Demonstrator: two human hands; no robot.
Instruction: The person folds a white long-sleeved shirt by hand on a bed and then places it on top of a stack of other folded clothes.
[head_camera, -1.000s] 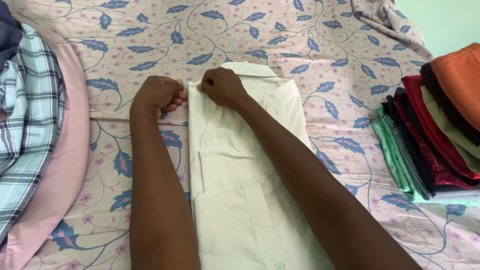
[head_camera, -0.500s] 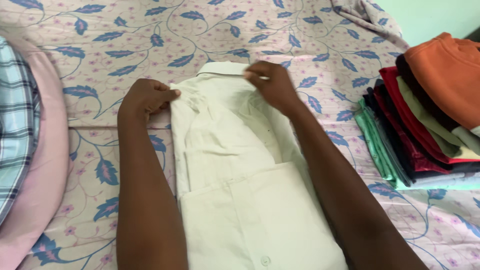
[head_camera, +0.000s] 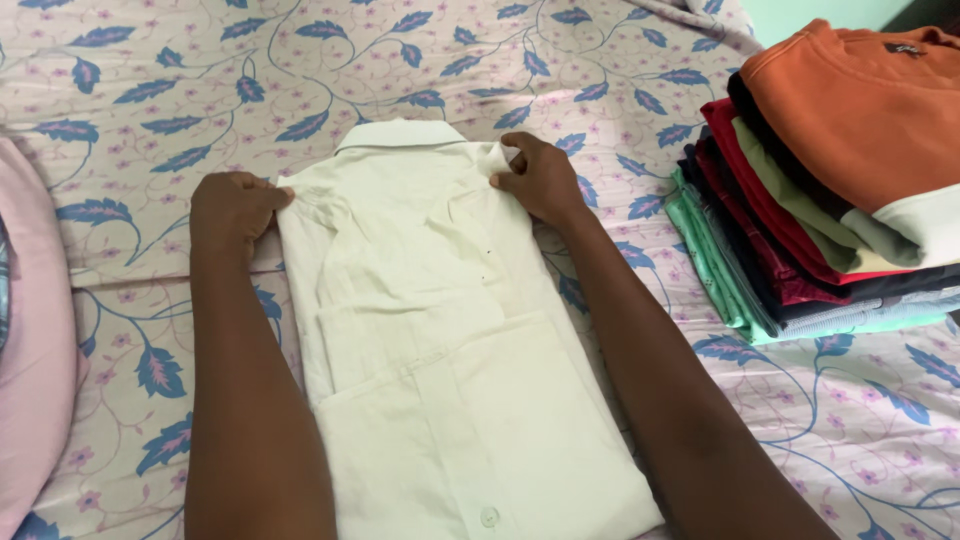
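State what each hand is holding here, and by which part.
Both grip the folded cream cotton shirt at its shoulders: left hand pinches the left shoulder edge, right hand the right, near the collar.

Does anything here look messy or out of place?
Little stands out. The cream shirt lies folded between the left hand and right hand, with wrinkles and a tiny dark speck near its middle. The stack of folded clothes leans slightly.

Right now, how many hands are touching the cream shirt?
2. The left hand pinches the shirt at its left shoulder edge; the right hand pinches the right shoulder corner near the collar. No other hands show.
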